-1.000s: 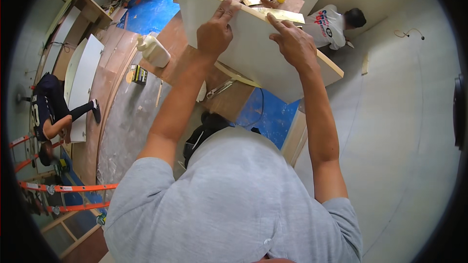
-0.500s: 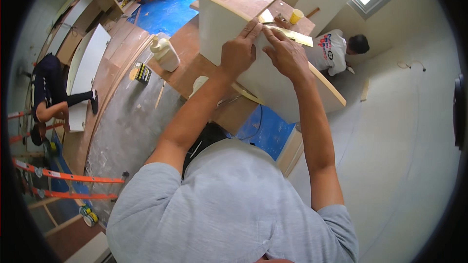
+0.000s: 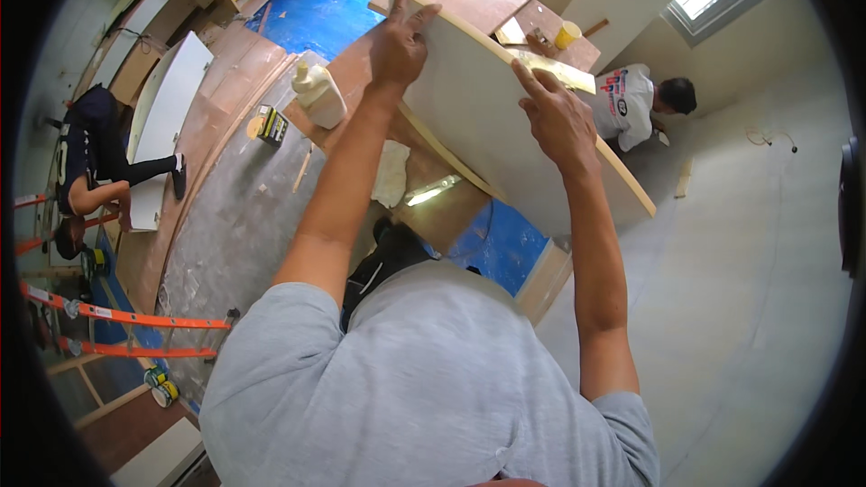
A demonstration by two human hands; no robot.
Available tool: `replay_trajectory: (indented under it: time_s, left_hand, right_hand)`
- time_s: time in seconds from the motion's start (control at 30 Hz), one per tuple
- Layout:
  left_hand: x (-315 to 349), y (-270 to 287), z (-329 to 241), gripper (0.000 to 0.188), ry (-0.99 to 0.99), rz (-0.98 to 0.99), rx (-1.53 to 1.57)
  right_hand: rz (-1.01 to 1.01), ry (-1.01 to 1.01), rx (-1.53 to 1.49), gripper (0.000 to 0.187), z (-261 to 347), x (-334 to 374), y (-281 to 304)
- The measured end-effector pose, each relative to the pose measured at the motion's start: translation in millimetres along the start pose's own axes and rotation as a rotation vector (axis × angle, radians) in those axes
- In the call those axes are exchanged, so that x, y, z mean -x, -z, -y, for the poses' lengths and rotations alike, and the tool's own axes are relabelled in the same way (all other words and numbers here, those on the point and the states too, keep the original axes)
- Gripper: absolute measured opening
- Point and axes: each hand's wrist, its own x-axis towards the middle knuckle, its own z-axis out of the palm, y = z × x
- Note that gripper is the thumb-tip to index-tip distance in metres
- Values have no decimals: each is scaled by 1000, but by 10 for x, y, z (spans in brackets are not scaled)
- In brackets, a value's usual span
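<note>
A large white-grey panel (image 3: 487,113) with a pale wooden edge strip (image 3: 478,35) stands tilted in front of me. My left hand (image 3: 400,47) is at its far left corner, the forefinger stretched over the strip and another finger spread to the right. Farther right along the same strip, my right hand (image 3: 557,119) touches the edge with its stretched forefinger, while its lower fingers are bent. Neither hand wraps round anything that I can see. Just beyond the right fingertips lies a shiny yellowish strip (image 3: 564,70), partly hidden by the panel.
Brown boards behind the panel carry a yellow cup (image 3: 566,34). At left stand a white jug (image 3: 317,95) and a black-and-yellow can (image 3: 268,125). An orange ladder (image 3: 135,317) lies lower left. One person (image 3: 90,153) bends at left; another (image 3: 631,104) crouches by the right wall.
My left hand has slid along the strip to the far left corner, away from my right hand. My right hand has shifted slightly right and nearer. A bright lit strip now shows below the panel.
</note>
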Motion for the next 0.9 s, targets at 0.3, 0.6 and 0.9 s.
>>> replay_trajectory:
  time_s: [0.3,0.6,0.9]
  left_hand:
    - [-256,115,315,58,206,35,-87]
    - [-273,236,625,47,1027,381,837]
    - [256,-156,1201,59,830,453,723]
  right_hand:
    - [7,-2,-14,59,-49,-19,-27]
    - [156,-106,-119,80,-85,102,238]
    - [-330,-808,-844,78,-1402,2036,449]
